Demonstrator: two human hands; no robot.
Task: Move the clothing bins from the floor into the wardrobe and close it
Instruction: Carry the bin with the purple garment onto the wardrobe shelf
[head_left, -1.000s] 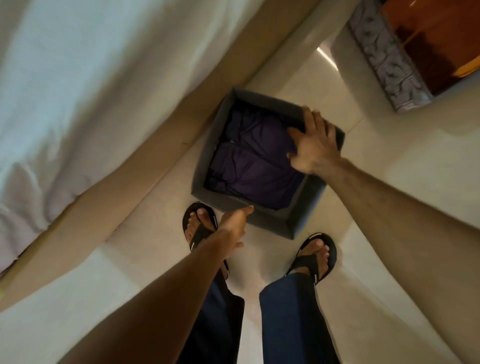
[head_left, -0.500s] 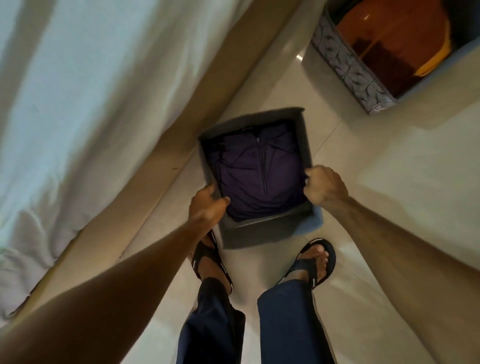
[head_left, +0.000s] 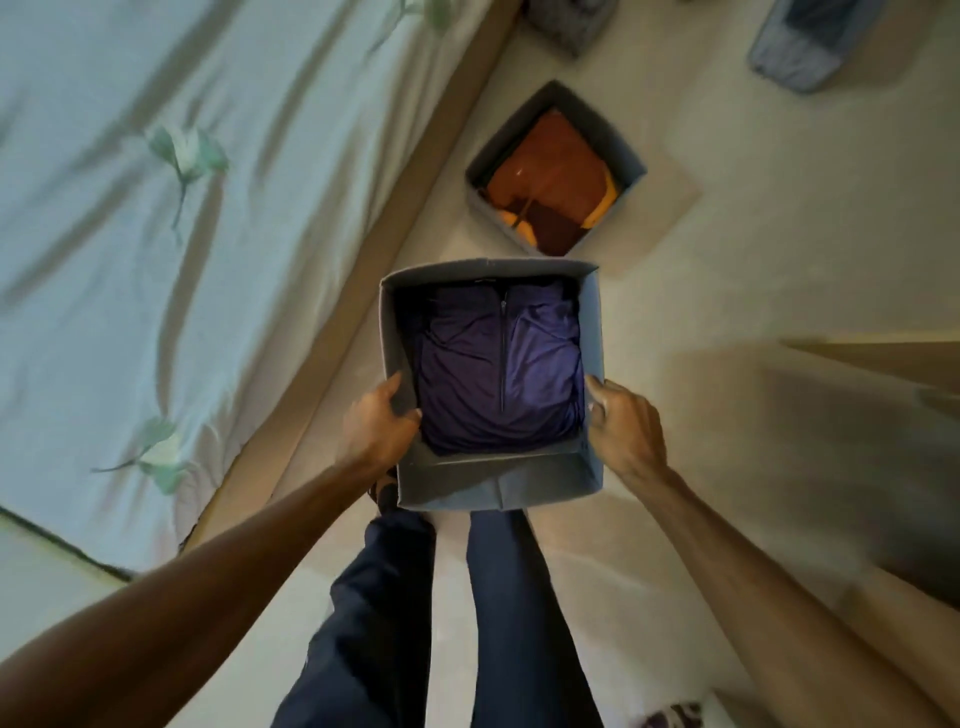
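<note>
A grey fabric bin (head_left: 498, 480) with folded purple clothing (head_left: 498, 374) inside hangs in front of me, lifted off the floor above my legs. My left hand (head_left: 379, 423) grips its left wall, thumb inside the rim. On the opposite wall my right hand (head_left: 623, 423) grips the edge with curled fingers. A second grey bin (head_left: 480, 171) holding orange and brown clothes sits on the floor beyond it. The wardrobe is not in view.
A bed with a pale sheet (head_left: 156, 234) and tan frame (head_left: 415, 208) runs along the left. Two more grey bins (head_left: 566, 21) (head_left: 800, 47) stand on the floor at the top edge. A tan panel edge (head_left: 883, 358) juts in at right.
Both hands moved onto the bin's side walls, gripped them and lifted the bin from the floor toward me. My view rose, revealing more bins further along the floor.
</note>
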